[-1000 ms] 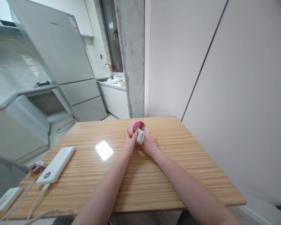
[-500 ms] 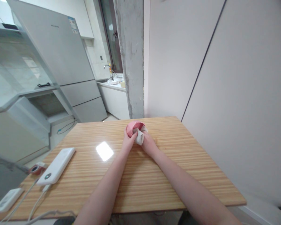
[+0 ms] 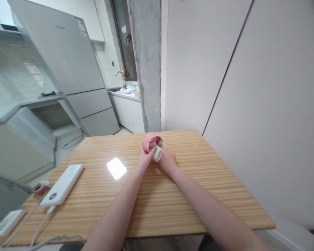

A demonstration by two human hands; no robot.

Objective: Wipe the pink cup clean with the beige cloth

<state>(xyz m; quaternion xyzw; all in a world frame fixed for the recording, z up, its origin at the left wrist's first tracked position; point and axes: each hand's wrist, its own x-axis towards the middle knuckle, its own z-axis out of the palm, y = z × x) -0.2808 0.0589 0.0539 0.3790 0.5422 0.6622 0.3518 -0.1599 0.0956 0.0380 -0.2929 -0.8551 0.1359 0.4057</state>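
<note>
A pink bowl (image 3: 147,140) is held tilted above the far middle of the wooden table, its opening turned toward me. My left hand (image 3: 145,155) is closed on the bowl's left rim, with the thumb on the near side. Bunched into the bowl's opening is a whitish cloth (image 3: 157,153). My right hand (image 3: 167,161) is closed round this cloth at the bowl's right side; most of its fingers are hidden behind cloth and bowl.
The wooden table (image 3: 193,198) spreads beneath my arms. On its left lie a white power bank (image 3: 64,184) with a cable, a red-brown roll-like object (image 3: 41,188) and a white power strip (image 3: 7,223). A pale wall (image 3: 240,132) borders the right side.
The bowl has turned slightly and the cloth has shifted a little in its opening. Both hands stay in nearly the same place.
</note>
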